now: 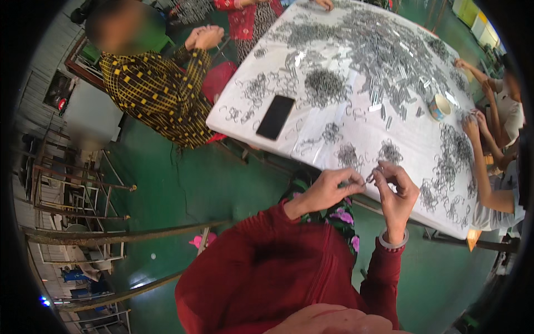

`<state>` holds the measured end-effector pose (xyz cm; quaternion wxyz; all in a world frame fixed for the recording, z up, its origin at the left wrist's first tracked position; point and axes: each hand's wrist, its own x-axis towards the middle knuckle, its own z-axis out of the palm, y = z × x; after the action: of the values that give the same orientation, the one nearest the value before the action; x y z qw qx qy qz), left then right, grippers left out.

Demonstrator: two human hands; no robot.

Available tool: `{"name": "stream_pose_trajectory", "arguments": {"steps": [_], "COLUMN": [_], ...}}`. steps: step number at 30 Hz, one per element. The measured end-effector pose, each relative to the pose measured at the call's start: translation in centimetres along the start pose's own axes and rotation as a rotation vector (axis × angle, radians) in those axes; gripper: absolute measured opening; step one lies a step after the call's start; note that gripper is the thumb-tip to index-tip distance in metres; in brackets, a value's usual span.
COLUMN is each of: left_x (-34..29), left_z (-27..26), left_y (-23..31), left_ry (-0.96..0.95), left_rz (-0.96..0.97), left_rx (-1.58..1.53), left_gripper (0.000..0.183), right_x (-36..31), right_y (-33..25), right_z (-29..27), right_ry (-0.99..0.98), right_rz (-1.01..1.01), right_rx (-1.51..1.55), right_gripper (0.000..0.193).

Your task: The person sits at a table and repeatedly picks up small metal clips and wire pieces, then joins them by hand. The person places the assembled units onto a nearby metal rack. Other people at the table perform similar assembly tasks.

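Observation:
Over the near edge of the white-covered table point(222, 113), my two hands meet fingertip to fingertip. My right hand point(398, 195) is closed in a pinch on a small shiny metal piece point(371, 177), too small to name more closely. Thumb and forefinger of my left hand point(327, 190) are pinched together just beside that piece; what lies between them is too small to make out. Just beyond my fingers lie two little heaps of thin dark wire rings point(348, 155). A light bangle point(394, 245) circles my right wrist.
A black phone point(276, 117) lies at the table's left. Grey metal strips point(384, 61) spread over its far middle, with more heaps of wire rings point(325, 86) around. A small paper cup point(440, 107) stands at right. Other people sit around the table; metal racks point(83, 178) stand left.

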<state>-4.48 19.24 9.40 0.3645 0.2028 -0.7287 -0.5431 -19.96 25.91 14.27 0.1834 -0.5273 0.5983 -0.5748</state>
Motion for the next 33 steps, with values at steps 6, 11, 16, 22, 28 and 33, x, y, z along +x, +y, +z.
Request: {"name": "stream_pose_trajectory", "arguments": {"steps": [6,11,16,22,28,33], "left_x": [-0.6,-0.9,1.4,9.3,12.5,11.9], "left_z": [0.1,-0.7,-4.1,-13.6,-15.2,-13.6], "left_y": [-0.4,-1.0,-3.5,-15.2,-18.6,-15.3], "left_ry": [0.005,-0.021,0.187,0.257,-0.028,0.117], "left_rz": [-0.027,-0.043,-0.126,-0.081,0.045,-0.128], "left_rx": [-0.050,-0.162,0.008,0.966,1.211,0.955], "left_gripper": [0.014,0.022,0.025,0.013,0.013,0.016], "right_x": [-0.5,-0.2,0.2,0.2,0.5,0.9], "right_y": [-1.5,-0.9,-0.6,-0.2,0.2,0.7], "right_z": [1.0,1.1,1.3,1.4,1.4,1.9], "right_ry": [0.003,0.061,0.052,-0.001,-0.057,-0.123], "right_rz": [-0.038,0.127,0.101,0.127,0.201,0.279], "right_rx": [-0.041,0.157,0.194,0.244,0.281,0.268], "right_gripper": [0.019,0.017,0.015,0.015,0.015,0.018]}}
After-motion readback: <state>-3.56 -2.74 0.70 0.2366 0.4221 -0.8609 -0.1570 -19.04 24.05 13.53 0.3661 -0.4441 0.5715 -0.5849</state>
